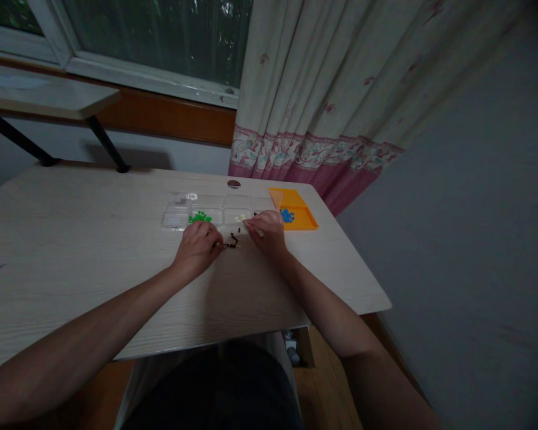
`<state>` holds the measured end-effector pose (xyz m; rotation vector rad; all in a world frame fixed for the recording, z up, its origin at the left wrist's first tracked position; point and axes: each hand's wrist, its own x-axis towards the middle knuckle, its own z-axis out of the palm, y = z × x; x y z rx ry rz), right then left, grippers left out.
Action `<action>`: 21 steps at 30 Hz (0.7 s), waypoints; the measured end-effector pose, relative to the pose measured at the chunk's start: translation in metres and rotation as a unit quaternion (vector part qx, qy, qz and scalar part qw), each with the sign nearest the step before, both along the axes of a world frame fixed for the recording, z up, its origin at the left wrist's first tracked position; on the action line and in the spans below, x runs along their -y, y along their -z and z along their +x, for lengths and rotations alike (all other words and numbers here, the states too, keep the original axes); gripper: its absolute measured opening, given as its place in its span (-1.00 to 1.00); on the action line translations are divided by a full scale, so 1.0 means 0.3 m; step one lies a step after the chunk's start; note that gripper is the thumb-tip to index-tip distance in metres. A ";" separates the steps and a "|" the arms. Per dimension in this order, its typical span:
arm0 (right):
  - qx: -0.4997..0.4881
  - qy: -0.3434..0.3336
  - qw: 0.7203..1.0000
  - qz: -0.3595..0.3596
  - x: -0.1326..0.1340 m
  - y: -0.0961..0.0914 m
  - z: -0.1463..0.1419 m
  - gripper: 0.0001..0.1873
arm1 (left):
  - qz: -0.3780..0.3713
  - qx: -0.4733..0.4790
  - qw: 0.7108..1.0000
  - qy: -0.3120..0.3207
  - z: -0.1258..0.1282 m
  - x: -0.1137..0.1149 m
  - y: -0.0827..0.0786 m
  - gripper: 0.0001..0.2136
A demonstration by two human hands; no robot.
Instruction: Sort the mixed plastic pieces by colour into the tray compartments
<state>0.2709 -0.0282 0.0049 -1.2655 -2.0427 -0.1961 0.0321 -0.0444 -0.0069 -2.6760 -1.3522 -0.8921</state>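
Observation:
My left hand (198, 246) rests low over the table, thumb and fingers pinched on the near end of a short string of dark brown beads (234, 241). The beads curve away on the tabletop between my hands. My right hand (269, 230) is closed in a pinch at the front edge of a clear compartment tray (174, 218); what its fingertips hold is too small to make out. In the tray, green beads (200, 217) fill one compartment and a few pale yellow beads (241, 218) lie in another. My right hand partly hides the tray's right end.
An orange tray (311, 221) with blue beads (287, 215) stands just right of the clear tray. Behind them is a dark oval (234, 184) in the tabletop (94, 239). A raised shelf (72, 98) on black legs stands back left; a curtain (314, 143) hangs behind.

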 end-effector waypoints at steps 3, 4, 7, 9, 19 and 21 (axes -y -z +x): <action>0.013 -0.019 1.000 -0.011 0.004 -0.001 -0.008 -0.79 | 0.013 -0.019 1.000 0.008 0.000 -0.006 -0.006 -0.87; 0.023 -0.033 0.999 -0.018 0.007 -0.003 -0.013 -0.80 | 0.017 -0.025 0.999 0.009 0.000 -0.008 -0.007 -0.85; 0.069 -0.090 0.993 -0.045 0.018 -0.006 -0.034 -0.80 | 0.025 -0.029 0.999 0.011 0.001 -0.014 -0.001 -0.84; 0.096 -0.120 0.987 -0.052 0.023 -0.004 -0.048 -0.81 | 0.024 -0.013 1.000 0.010 0.002 -0.017 0.005 -0.84; 0.088 -0.126 0.984 -0.092 0.024 0.010 -0.070 -0.85 | 0.013 0.059 0.998 0.035 0.006 -0.020 -0.003 -0.82; 0.067 -0.130 0.984 -0.099 0.024 0.008 -0.076 -0.87 | 0.014 0.066 0.997 0.038 0.007 -0.017 -0.004 -0.82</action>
